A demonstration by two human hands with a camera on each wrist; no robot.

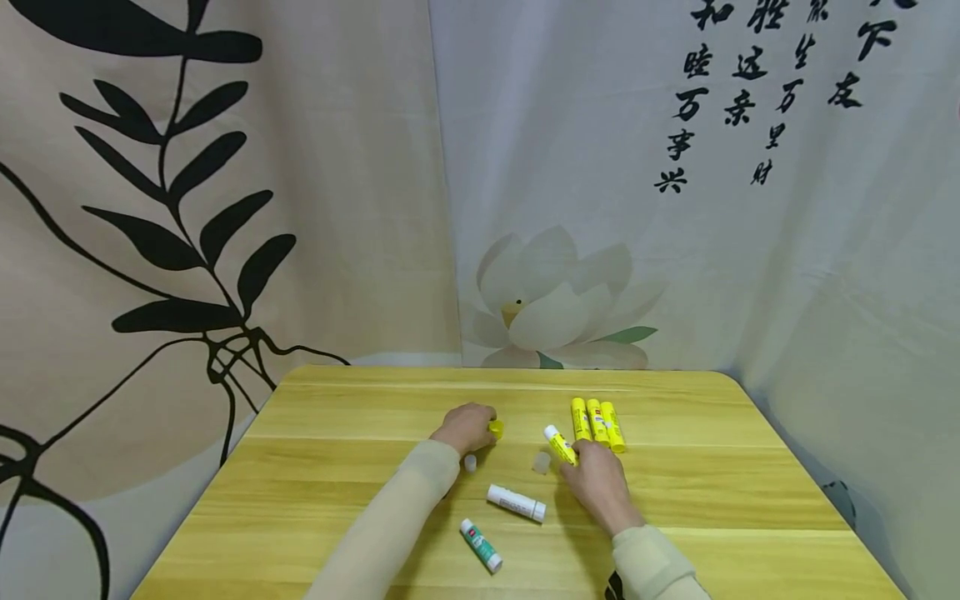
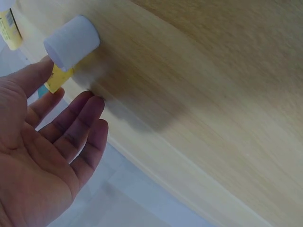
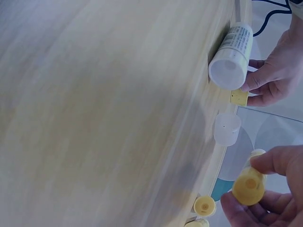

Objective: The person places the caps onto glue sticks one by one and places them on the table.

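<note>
Past a teal-and-white cylindrical tube (image 1: 481, 546) on the yellow-brown wooden table (image 1: 712, 458), the right hand (image 1: 597, 483) grips a yellow, white-ended tube (image 1: 561, 446) and the left hand (image 1: 465, 427) pinches a small yellow piece (image 1: 497, 429), the surface stretching wide to both side edges (image 1: 806, 479), its round-cornered far edge (image 1: 510, 371) before pale printed fabric (image 1: 360, 167).

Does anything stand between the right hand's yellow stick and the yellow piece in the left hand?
Nothing visible stands between the held yellow stick and yellow piece; the translucent cap sits to the near side.
</note>
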